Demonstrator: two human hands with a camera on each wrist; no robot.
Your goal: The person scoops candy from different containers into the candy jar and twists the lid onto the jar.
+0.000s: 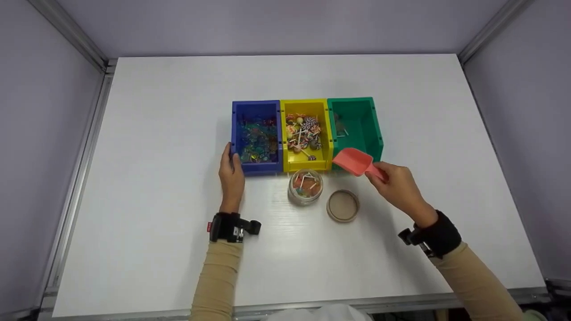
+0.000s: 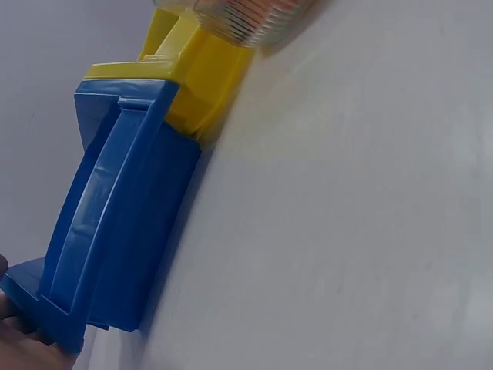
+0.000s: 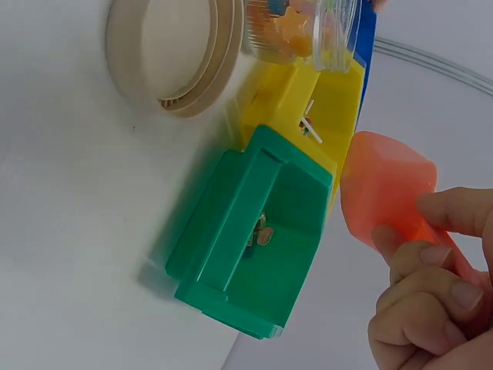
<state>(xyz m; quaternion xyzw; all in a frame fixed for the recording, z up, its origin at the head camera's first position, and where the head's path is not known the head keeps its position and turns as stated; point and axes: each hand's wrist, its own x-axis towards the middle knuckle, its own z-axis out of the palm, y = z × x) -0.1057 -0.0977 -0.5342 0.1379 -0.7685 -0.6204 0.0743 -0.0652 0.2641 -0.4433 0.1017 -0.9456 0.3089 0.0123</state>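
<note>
My right hand (image 1: pixel 398 185) holds a coral-pink scoop (image 1: pixel 353 160) by its handle, above the front of the green bin (image 1: pixel 374 120). Nothing shows in the scoop's bowl. A few small candies lie in the green bin, by its left wall. My left hand (image 1: pixel 232 178) grips the front left corner of the blue bin (image 1: pixel 256 168), which holds wrapped, shiny pieces. Between them, the yellow bin (image 1: pixel 308 166) contains many lollipops (image 1: pixel 305 129). In front of it stands an uncapped clear jar (image 1: pixel 305 187) with colourful candies and white sticks inside.
A round beige lid (image 1: pixel 343 206) lies on the white table (image 1: pixel 156 200), right of the jar. The three bins stand side by side, touching. Pale walls with metal rails (image 1: pixel 486 31) enclose the table at the back and sides.
</note>
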